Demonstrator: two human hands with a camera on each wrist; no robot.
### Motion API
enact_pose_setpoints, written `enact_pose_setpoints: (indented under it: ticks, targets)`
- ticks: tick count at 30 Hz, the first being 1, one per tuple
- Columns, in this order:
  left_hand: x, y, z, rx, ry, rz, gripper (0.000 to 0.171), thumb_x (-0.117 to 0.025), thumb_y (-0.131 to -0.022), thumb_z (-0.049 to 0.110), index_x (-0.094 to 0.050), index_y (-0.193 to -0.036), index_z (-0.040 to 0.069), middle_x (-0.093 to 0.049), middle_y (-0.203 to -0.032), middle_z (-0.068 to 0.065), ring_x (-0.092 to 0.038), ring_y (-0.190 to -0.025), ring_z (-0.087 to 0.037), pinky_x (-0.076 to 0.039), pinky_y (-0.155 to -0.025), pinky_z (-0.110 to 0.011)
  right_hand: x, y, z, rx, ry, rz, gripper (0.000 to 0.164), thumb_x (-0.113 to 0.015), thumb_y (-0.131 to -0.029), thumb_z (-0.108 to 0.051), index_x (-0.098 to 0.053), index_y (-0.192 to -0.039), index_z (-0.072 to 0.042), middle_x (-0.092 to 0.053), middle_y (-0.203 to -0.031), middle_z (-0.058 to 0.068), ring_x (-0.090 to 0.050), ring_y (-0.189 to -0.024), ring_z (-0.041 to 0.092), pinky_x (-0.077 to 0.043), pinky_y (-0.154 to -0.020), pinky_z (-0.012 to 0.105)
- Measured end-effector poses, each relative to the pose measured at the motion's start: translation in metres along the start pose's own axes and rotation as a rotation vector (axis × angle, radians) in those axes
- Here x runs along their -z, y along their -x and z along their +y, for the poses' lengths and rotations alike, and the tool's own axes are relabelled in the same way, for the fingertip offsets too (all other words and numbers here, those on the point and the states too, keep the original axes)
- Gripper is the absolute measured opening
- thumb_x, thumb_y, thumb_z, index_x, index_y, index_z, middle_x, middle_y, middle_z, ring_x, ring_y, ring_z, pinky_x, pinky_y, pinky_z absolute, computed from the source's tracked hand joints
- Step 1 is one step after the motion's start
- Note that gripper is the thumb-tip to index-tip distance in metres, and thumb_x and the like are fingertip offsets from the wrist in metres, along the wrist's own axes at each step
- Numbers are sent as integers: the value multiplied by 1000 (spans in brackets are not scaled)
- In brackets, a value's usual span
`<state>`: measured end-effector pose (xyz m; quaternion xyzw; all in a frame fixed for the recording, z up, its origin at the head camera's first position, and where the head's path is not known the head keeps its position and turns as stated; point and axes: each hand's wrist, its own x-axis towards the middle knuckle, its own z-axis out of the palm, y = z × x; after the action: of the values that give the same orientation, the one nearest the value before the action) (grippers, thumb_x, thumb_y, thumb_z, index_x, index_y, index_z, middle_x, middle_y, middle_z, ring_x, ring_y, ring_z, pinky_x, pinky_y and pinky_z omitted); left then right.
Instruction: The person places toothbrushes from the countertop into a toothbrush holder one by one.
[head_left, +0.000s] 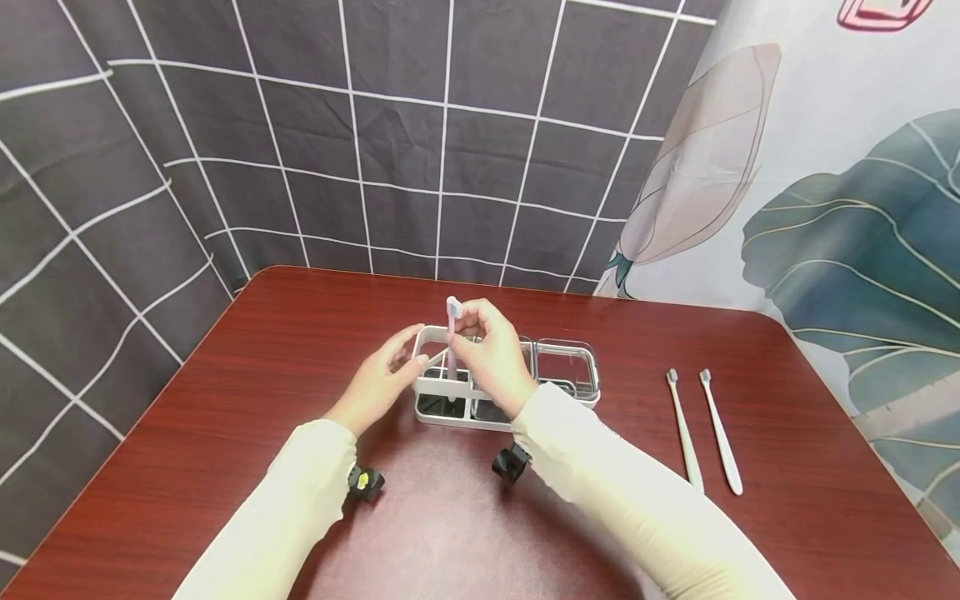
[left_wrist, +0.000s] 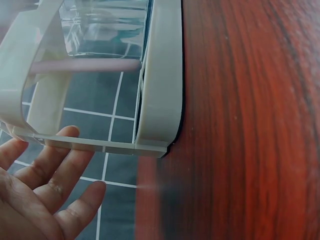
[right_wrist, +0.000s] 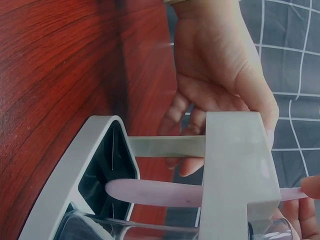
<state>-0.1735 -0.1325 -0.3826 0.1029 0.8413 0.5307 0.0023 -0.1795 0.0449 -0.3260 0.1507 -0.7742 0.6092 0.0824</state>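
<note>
Sleeves (head_left: 277, 500), head view: cream, nearest.
R hand (head_left: 491, 354): pinching pink toothbrush (head_left: 452, 367), upright, bristle end up, in holder's (head_left: 437, 387) left-end slot.
L hand (head_left: 381, 379): gripping holder's left end.
Loose brushes (head_left: 722, 433): 2, on tabletop (head_left: 225, 408), R side.
Rim (left_wrist: 115, 148), L-wrist view: L fingers (left_wrist: 65, 172) against it.
Handle (right_wrist: 160, 193), R-wrist view: thru upper ring (right_wrist: 240, 160); base (right_wrist: 65, 165) contact, can't tell.

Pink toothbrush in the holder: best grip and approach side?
Likely the pink toothbrush's neck, pinched above the holder, from the person's right: the toothbrush stands upright, the holder's upper ring surrounds its handle, and the left hand grips the left end.
</note>
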Motion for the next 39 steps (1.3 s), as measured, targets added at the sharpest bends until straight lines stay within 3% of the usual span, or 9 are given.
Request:
enact_pose_setpoints:
  ticks: [6, 18, 31, 39]
  targets:
    - [1, 0, 0, -4, -3, -1, 53, -58, -97, 25, -41, -145, 13, -54, -137, -17, -55, -121, -36, -45, -99, -51, 0, -2, -1, -32, 27, -52, 17, -64, -81, 8, -58, -95, 1, -62, -87, 12, -61, -79, 19, -48, -74, 25]
    - [0, 0, 1, -13, 6, -4, 53, -58, -96, 25, -42, -145, 13, -56, -133, -18, -57, -116, -34, -46, -96, -50, 1, -4, -4, -72, 51, -87, 17, -64, -81, 9, -59, -94, 1, -64, -87, 13, -64, -81, 21, -49, -73, 22]
    - [-1, 1, -1, 4, 5, 5, 54, -59, -96, 27, -42, -145, 15, -57, -132, -20, -58, -113, -31, -46, -94, -48, 2, -5, -3, -103, 70, -84, 20, -67, -81, 6, -62, -99, 1, -67, -92, 15, -66, -89, 26, -53, -83, 34]
    - [0, 0, -1, 24, -3, 7, 55, -59, -95, 28, -42, -146, 16, -58, -128, -17, -56, -118, -34, -44, -100, -51, 8, -3, -2, -79, 58, -104, 22, -67, -82, 4, -61, -103, 1, -68, -97, 16, -67, -93, 27, -54, -80, 31]
